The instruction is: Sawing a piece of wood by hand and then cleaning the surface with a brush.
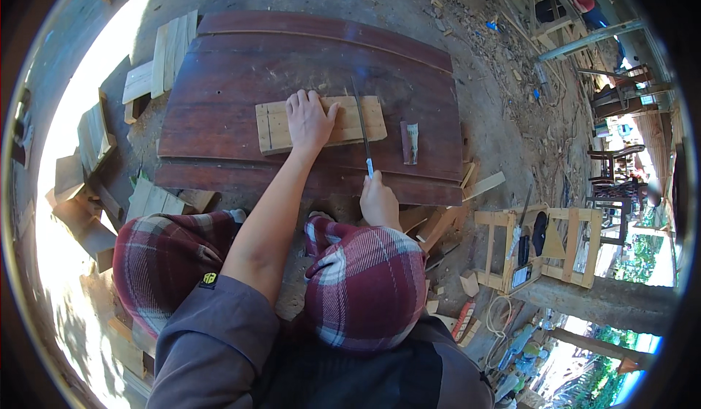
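A thick, pale wooden board [274, 128] lies across a dark reddish-brown wooden tabletop [219, 95]. My left hand [309, 119] holds the board down near its middle, its fingers reaching over the far edge and its thumb spread to the right. In my right hand [379, 201] is the pale handle of a handsaw [363, 120]. Its thin, dark blade appears almost edge-on and crosses the board close to the right end. A dark pencil-like line runs across the board's left end. Right of the board lies a small brown and whitish strip [410, 143], possibly folded sandpaper.
Wood offcuts [93, 135] are piled left of the table. A wooden frame [537, 248] with tools on it stands at the right, near a coiled cord [499, 314]. Wood scraps litter the dirt floor [504, 117]. Another person [584, 0] is far off at the upper right.
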Motion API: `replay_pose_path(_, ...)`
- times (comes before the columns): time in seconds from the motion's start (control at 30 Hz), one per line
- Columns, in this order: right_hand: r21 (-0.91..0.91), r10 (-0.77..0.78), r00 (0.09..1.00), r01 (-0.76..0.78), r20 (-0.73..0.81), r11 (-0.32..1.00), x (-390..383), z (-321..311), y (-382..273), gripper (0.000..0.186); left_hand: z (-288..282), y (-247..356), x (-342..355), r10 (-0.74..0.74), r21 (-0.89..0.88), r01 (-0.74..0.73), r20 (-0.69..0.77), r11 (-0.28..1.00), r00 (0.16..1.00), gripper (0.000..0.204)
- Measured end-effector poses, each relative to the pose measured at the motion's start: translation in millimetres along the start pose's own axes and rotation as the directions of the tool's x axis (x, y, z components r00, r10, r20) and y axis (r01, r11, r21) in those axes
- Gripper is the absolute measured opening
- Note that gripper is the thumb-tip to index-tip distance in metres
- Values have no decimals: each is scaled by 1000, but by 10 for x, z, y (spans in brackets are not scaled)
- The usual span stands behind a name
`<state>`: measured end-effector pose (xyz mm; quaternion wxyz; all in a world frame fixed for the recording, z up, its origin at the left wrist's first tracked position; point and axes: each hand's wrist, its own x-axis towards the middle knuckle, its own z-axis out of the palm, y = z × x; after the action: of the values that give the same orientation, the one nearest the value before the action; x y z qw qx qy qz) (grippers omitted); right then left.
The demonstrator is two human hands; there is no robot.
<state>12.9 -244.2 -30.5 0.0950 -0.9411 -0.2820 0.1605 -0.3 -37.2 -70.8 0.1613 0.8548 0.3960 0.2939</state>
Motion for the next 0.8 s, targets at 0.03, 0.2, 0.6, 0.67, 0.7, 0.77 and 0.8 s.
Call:
replay_pose_path(0.03,23,-46,999,46,-13,999,62,-34,-38,27,4,-4,-19,6,3,-6,-12,1000,1000,43)
replay_pose_path(0.2,1,-43,998,43,44,999,-23,-130,-43,29,33,-39,-82,-38,23,38,8,999,999,42)
replay_pose_path(0.6,39,195,934,-217,299,975,-481,-285,238,30,68,-21,-9,8,26,-6,-47,1000,999,42)
replay_pose_path(0.67,29,166,951,-180,261,983,-437,-299,100,30,49,-61,-46,11,31,-10,-42,999,999,42)
replay_pose_path(0.7,12,140,964,-146,226,989,-391,-300,20,30,35,-90,-52,2,31,-1,-27,1000,1000,42)
replay_pose_path(0.77,34,52,985,-58,164,998,-228,-253,-44,30,21,-87,-34,-5,28,6,-15,1000,1000,43)
replay_pose_path(0.8,45,-32,994,27,105,999,-117,-219,-69,30,22,-81,-26,-3,28,4,-18,1000,1000,43)
